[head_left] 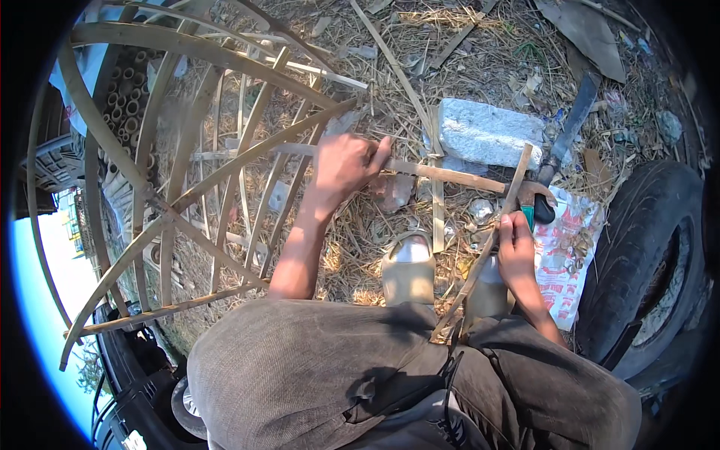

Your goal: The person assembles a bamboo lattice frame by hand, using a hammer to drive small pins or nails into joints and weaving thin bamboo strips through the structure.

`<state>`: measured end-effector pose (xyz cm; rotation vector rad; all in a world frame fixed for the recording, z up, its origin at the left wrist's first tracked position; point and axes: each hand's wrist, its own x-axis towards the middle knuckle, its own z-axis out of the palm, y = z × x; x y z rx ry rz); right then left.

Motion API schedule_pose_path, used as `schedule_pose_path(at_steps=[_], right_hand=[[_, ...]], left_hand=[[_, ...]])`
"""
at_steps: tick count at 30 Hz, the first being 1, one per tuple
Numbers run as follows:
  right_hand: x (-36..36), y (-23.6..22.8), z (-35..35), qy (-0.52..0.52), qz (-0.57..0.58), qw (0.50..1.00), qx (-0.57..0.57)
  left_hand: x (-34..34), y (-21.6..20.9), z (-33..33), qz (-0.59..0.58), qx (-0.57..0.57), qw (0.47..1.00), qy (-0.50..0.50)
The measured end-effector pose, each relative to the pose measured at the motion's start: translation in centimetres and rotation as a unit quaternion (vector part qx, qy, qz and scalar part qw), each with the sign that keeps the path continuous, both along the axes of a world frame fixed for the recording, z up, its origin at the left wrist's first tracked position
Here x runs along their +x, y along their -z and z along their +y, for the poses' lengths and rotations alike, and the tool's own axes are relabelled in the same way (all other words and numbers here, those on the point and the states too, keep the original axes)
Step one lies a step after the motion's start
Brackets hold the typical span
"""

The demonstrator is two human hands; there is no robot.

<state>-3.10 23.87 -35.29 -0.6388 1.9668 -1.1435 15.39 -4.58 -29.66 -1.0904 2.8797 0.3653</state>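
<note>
My left hand (345,161) is closed in a fist round a long, flat wooden strip (457,176), bamboo by its look. The strip extends past both sides of the fist, its right part reaching toward my other hand. Between thumb and fingers, my right hand (517,255) grips a second thin strip (472,277), which slants from my knees up past the first one. A small green object (527,217) shows at these fingers, mostly hidden. Just beyond the crossing is a curved brown piece (538,195) whose kind I cannot tell. To my left stands an open lattice frame of bent strips (247,157).
A whitish block (487,131) lies ahead on straw-strewn ground. Beside it is a machete (577,116) with a dark handle. A printed sheet (562,255) and a black tyre (645,262) are at my right. Bamboo tubes (129,105) are stacked beyond the frame.
</note>
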Motion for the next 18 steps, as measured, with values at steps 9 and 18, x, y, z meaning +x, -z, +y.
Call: schedule_pose_path(at_steps=[9, 18], right_hand=[[-0.3, -0.5, -0.9, 0.004, 0.027, 1.0, 0.015], [-1.0, 0.3, -0.5, 0.042, -0.034, 0.998, -0.032]], left_hand=[[-2.1, -0.9, -1.4, 0.091, 0.022, 0.991, -0.099], [-3.2, -1.0, 2.5, 0.072, -0.016, 0.997, -0.036]])
